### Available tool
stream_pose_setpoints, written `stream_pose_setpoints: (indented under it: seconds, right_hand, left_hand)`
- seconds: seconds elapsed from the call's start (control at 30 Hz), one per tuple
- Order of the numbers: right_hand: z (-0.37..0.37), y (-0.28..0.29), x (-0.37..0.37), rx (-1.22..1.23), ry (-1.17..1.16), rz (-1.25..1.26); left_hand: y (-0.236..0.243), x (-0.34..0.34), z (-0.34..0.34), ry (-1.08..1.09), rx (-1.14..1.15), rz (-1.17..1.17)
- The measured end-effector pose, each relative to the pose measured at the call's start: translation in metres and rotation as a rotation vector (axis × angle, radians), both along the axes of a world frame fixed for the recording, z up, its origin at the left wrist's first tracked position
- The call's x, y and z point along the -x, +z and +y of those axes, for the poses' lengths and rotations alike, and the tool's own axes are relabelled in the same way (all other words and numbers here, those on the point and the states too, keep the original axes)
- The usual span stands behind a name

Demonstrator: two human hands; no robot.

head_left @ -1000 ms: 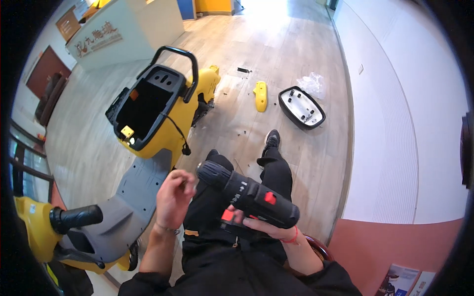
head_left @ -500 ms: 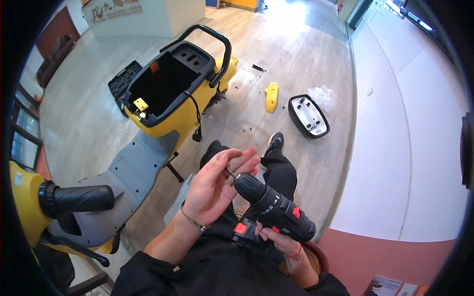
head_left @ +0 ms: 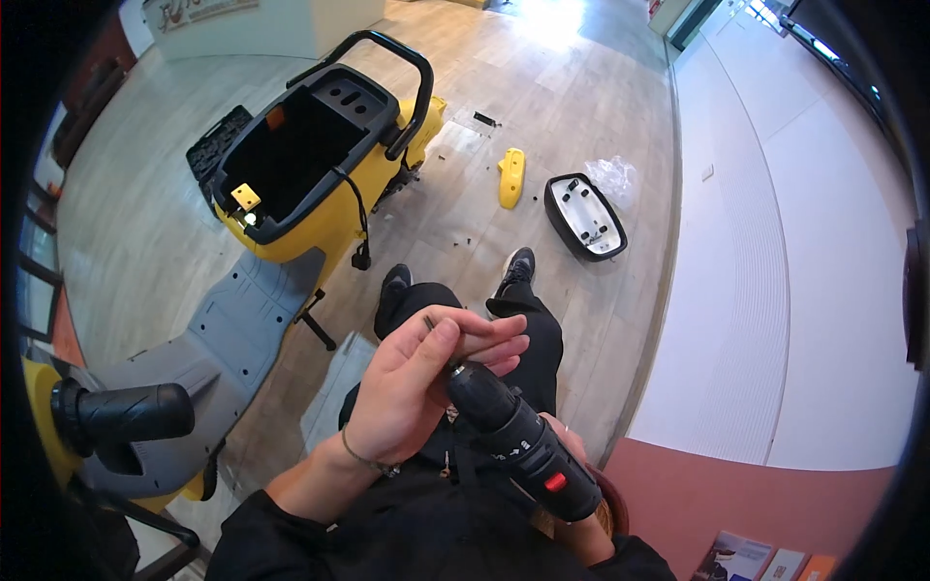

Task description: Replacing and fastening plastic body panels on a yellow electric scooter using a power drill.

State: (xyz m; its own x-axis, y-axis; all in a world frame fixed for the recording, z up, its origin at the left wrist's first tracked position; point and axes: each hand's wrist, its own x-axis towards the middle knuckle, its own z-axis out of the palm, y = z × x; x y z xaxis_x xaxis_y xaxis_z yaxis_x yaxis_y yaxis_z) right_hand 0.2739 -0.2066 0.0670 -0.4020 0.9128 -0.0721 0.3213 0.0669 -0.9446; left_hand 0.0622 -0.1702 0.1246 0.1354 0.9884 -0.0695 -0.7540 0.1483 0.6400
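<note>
A black cordless drill (head_left: 523, 441) with a red switch slants up to the left in front of my body. My right hand (head_left: 568, 438) is wrapped round its grip; most of that hand is hidden behind the drill. At the chuck, my left hand (head_left: 407, 387) pinches a thin metal drill bit (head_left: 429, 322) between thumb and fingers. The bit's tip shows above the left thumb. To the left stands a yellow scooter (head_left: 320, 232) with its seat opening uncovered, showing a dark storage well (head_left: 291, 150).
A scooter seat (head_left: 588, 221) lies underside up on the wooden floor, beside clear plastic wrap (head_left: 612, 179). A yellow panel (head_left: 511, 178), small screws and a black case (head_left: 218, 145) are also there. The scooter's handlebar grip (head_left: 131, 412) is close on the left; a white wall (head_left: 727, 290) bounds the right.
My left fingers have closed from a loose cupped pose onto the bit. The drill has turned and shifted slightly left and down, and its battery end is now hidden. The whole view has shifted slightly.
</note>
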Motion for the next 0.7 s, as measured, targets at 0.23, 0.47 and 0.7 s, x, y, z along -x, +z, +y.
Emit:
stream_pose_setpoints:
  seconds: [0.23, 0.47, 0.7]
  right_hand:
    - [0.003, -0.01, 0.0, 0.132, -0.081, 0.319]
    - [-0.021, -0.081, -0.01, 0.287, -0.071, 0.351]
    - [-0.009, -0.032, 0.014, 0.524, 0.026, 0.833]
  left_hand:
    - [0.002, -0.004, 0.0, -0.126, 0.09, -0.06]
    - [-0.004, -0.018, 0.004, -0.061, 0.023, 0.056]
    - [-0.024, -0.012, -0.001, -0.093, -0.069, 0.023]
